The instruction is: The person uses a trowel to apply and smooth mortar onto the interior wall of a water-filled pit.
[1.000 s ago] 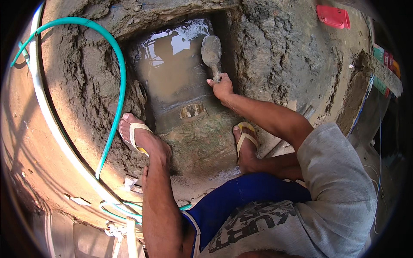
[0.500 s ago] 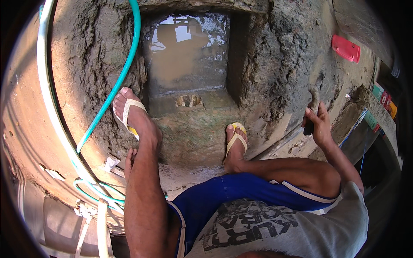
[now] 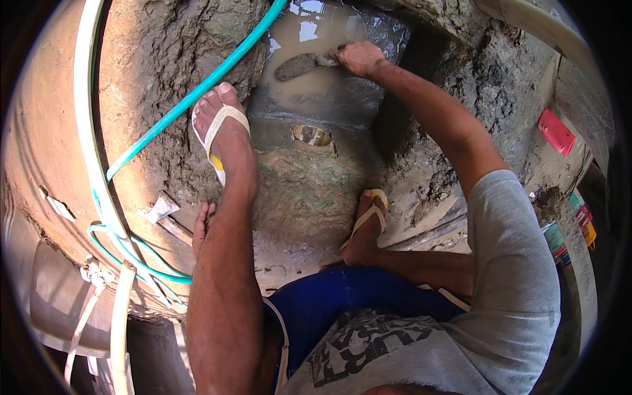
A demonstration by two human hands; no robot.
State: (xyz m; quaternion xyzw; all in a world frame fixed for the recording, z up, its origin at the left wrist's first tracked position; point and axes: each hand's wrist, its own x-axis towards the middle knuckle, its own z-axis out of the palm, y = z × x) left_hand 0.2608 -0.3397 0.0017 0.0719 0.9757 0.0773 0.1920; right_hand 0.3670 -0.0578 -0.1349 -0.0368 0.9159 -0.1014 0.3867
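My right hand [image 3: 361, 59] is closed around the handle of a trowel [image 3: 296, 67] above the muddy water [image 3: 309, 92] in a square pit. The trowel's rounded, mud-coated blade points left, at or just over the water's surface. My left hand [image 3: 202, 224] is mostly hidden behind my left shin. Its visible fingers are stretched out near the ground, beside the short handle of a pale, flat-headed tool [image 3: 163, 209] whose kind I cannot make out. A roundish, mottled lump [image 3: 311, 135] sits on the ledge at the pit's near side.
A teal hose [image 3: 197, 92] crosses past my left foot [image 3: 224, 128]. Next to it runs a pale pipe [image 3: 89, 118]. My right foot [image 3: 368, 220] stands on the near ledge. A red plastic piece [image 3: 556, 131] lies at right, and rough muddy walls [image 3: 454, 92] flank the pit.
My right hand has swung from the right side into the pit, carrying the trowel over the water. The view has shifted; my left hand stays by my left leg.
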